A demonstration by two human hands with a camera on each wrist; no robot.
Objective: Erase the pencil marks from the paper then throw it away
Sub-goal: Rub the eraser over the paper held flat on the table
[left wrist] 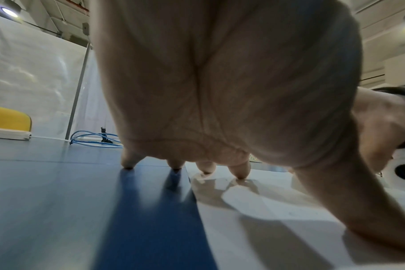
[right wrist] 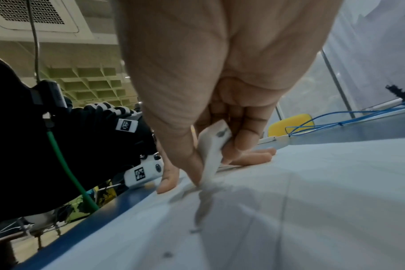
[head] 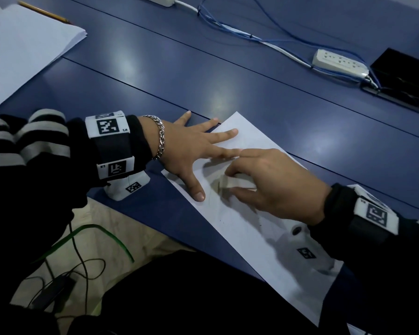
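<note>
A white sheet of paper [head: 247, 228] lies slanted on the blue table, with faint grey smudges and small dark specks near its middle. My left hand [head: 194, 146] lies flat with fingers spread; its thumb and two fingers press the sheet's far end, the other fingers rest on the table. My right hand [head: 264, 182] pinches a white eraser [head: 230, 183] between thumb and fingers and presses its tip onto the paper. In the right wrist view the eraser [right wrist: 214, 146] shows a dark smudge and its lower end touches the paper [right wrist: 312, 201]. Left fingertips [left wrist: 239, 172] touch the paper [left wrist: 278, 219].
A stack of white paper [head: 17, 44] with a pencil [head: 44, 12] on it sits at the far left. Power strips [head: 339, 62] and blue cables [head: 240, 27] run along the back. A black box [head: 406, 78] stands far right. The table's near edge runs diagonally below my left wrist.
</note>
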